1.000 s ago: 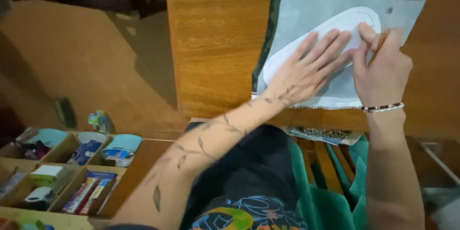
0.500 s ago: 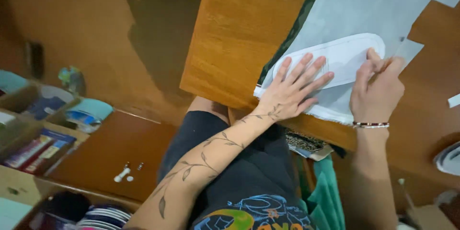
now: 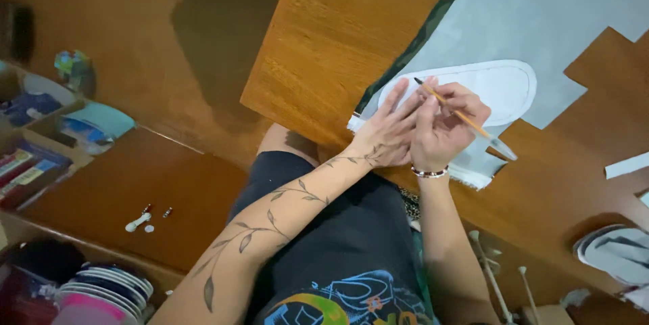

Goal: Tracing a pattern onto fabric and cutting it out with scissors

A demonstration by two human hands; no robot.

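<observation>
Grey sheet material (image 3: 541,20) covers the far right part of the wooden table (image 3: 338,34), its near edge cut in steps so bare wood shows through at the right. Along its left side runs a dark green strip (image 3: 422,34). On top of the sheet, close to the table's near edge, lies a white sole-shaped template (image 3: 507,85), rounded at the right end, with a thin line following its outline just inside the rim. The template's left end sits under the hands, so that part is hidden.

The left hand (image 3: 385,132) lies flat on the template's left end, fingers spread and pressing down. The right hand (image 3: 443,125) is just beside it and partly over it, pinching a slim orange pencil (image 3: 460,117) between thumb and fingers; the dark tip points up and left at the template's edge near the left fingertips, and the clear back end slants down to the right. A beaded bracelet (image 3: 429,173) circles the right wrist.

The table is warm brown with clear grain. At the far right a stack of grey soles (image 3: 612,254) rests on it. Below and left is a brown floor, a lower reddish board (image 3: 135,183) with small white bits (image 3: 138,221), open cardboard boxes (image 3: 34,156) of coloured packets, and a pile of round plates (image 3: 101,291) at the bottom left corner.
</observation>
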